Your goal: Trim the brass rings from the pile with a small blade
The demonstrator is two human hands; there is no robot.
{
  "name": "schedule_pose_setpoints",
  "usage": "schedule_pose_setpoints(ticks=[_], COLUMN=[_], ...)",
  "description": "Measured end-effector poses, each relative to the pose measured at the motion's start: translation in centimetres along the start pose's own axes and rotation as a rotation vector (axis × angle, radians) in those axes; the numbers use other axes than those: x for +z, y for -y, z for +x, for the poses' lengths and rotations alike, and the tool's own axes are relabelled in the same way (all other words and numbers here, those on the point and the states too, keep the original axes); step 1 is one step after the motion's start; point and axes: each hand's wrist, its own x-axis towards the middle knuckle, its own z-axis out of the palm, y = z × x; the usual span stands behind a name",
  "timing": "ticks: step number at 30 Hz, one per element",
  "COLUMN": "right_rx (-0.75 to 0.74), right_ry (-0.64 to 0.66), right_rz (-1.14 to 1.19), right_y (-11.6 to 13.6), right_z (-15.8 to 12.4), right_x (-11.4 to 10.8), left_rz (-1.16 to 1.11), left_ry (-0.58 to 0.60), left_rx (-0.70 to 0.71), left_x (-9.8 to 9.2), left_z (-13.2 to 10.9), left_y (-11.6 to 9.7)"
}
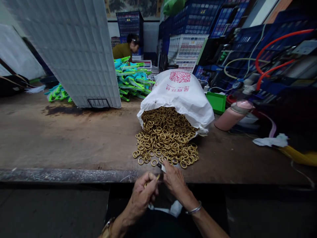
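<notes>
Head view: ring (157, 178) between both hands' fingers (151, 185).

Small workshop: worn workbench (61, 138), stacked blue crates (195, 16), sack of brass rings (165, 135).

Across the worn brown workbench (61, 138) a tall white ribbed panel (74, 49) stands upright in a black wire foot. Behind it sits a heap of green and blue plastic pieces (132, 79), and past that a person in an olive top (123, 49) bends over. Over to the right, a pink insulated bottle (232, 115) lies on its side beside a small green plastic box (217, 101). Stacked blue plastic crates (195, 16) and white ones (187, 46) fill the back wall, red hoses (272, 44) looping in front.
</notes>
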Motion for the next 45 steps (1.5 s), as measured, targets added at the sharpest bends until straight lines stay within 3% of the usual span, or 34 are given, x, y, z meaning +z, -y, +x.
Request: schedule_pose_setpoints(ticks=[3, 7, 12, 16, 21, 28, 33, 38, 45], right_rx=[0.033, 0.016, 0.059, 0.086, 0.056, 0.012, 0.004, 0.030, 0.071], right_ry=[-0.052, -0.067, 0.019, 0.059, 0.000, -0.113, -0.021, -0.009, -0.004], right_rz=[-0.015, 0.013, -0.082, -0.089, 0.003, 0.424, 0.691, 0.749, 0.738], right_y=[-0.4, 0.7, 2.2, 2.3, 1.7, 1.1, 2.1, 2.3, 2.1], right_z=[0.4, 0.8, 1.4, 1.8, 1.8, 1.0, 0.6, 0.8, 1.0], right_x=[0.0, -0.2, -0.1, 0.2, 0.3, 0.0, -1.1, -1.1, -0.8], left_rz=[-0.164, -0.321, -0.423, -0.530, -0.618, -0.362, -0.149, 0.076, -0.100], left_ry=[0.074, 0.030, 0.000, 0.029, -0.016, -0.174, -0.193, -0.203, -0.063], left_rx=[-0.068, -0.083, -0.112, -0.142, -0.134, -0.017, 0.032, 0.086, -0.046], left_x=[0.1, -0.2, -1.2, -2.0, -2.4, -1.3, -0.4, -0.5, -0.5], left_z=[-0.3, 0.2, 0.7, 0.9, 1.3, 1.9, 2.1, 2.0, 2.1], left_y=[0.1, 0.0, -0.4, -0.4, -0.2, 0.1, 0.4, 0.3, 0.3])
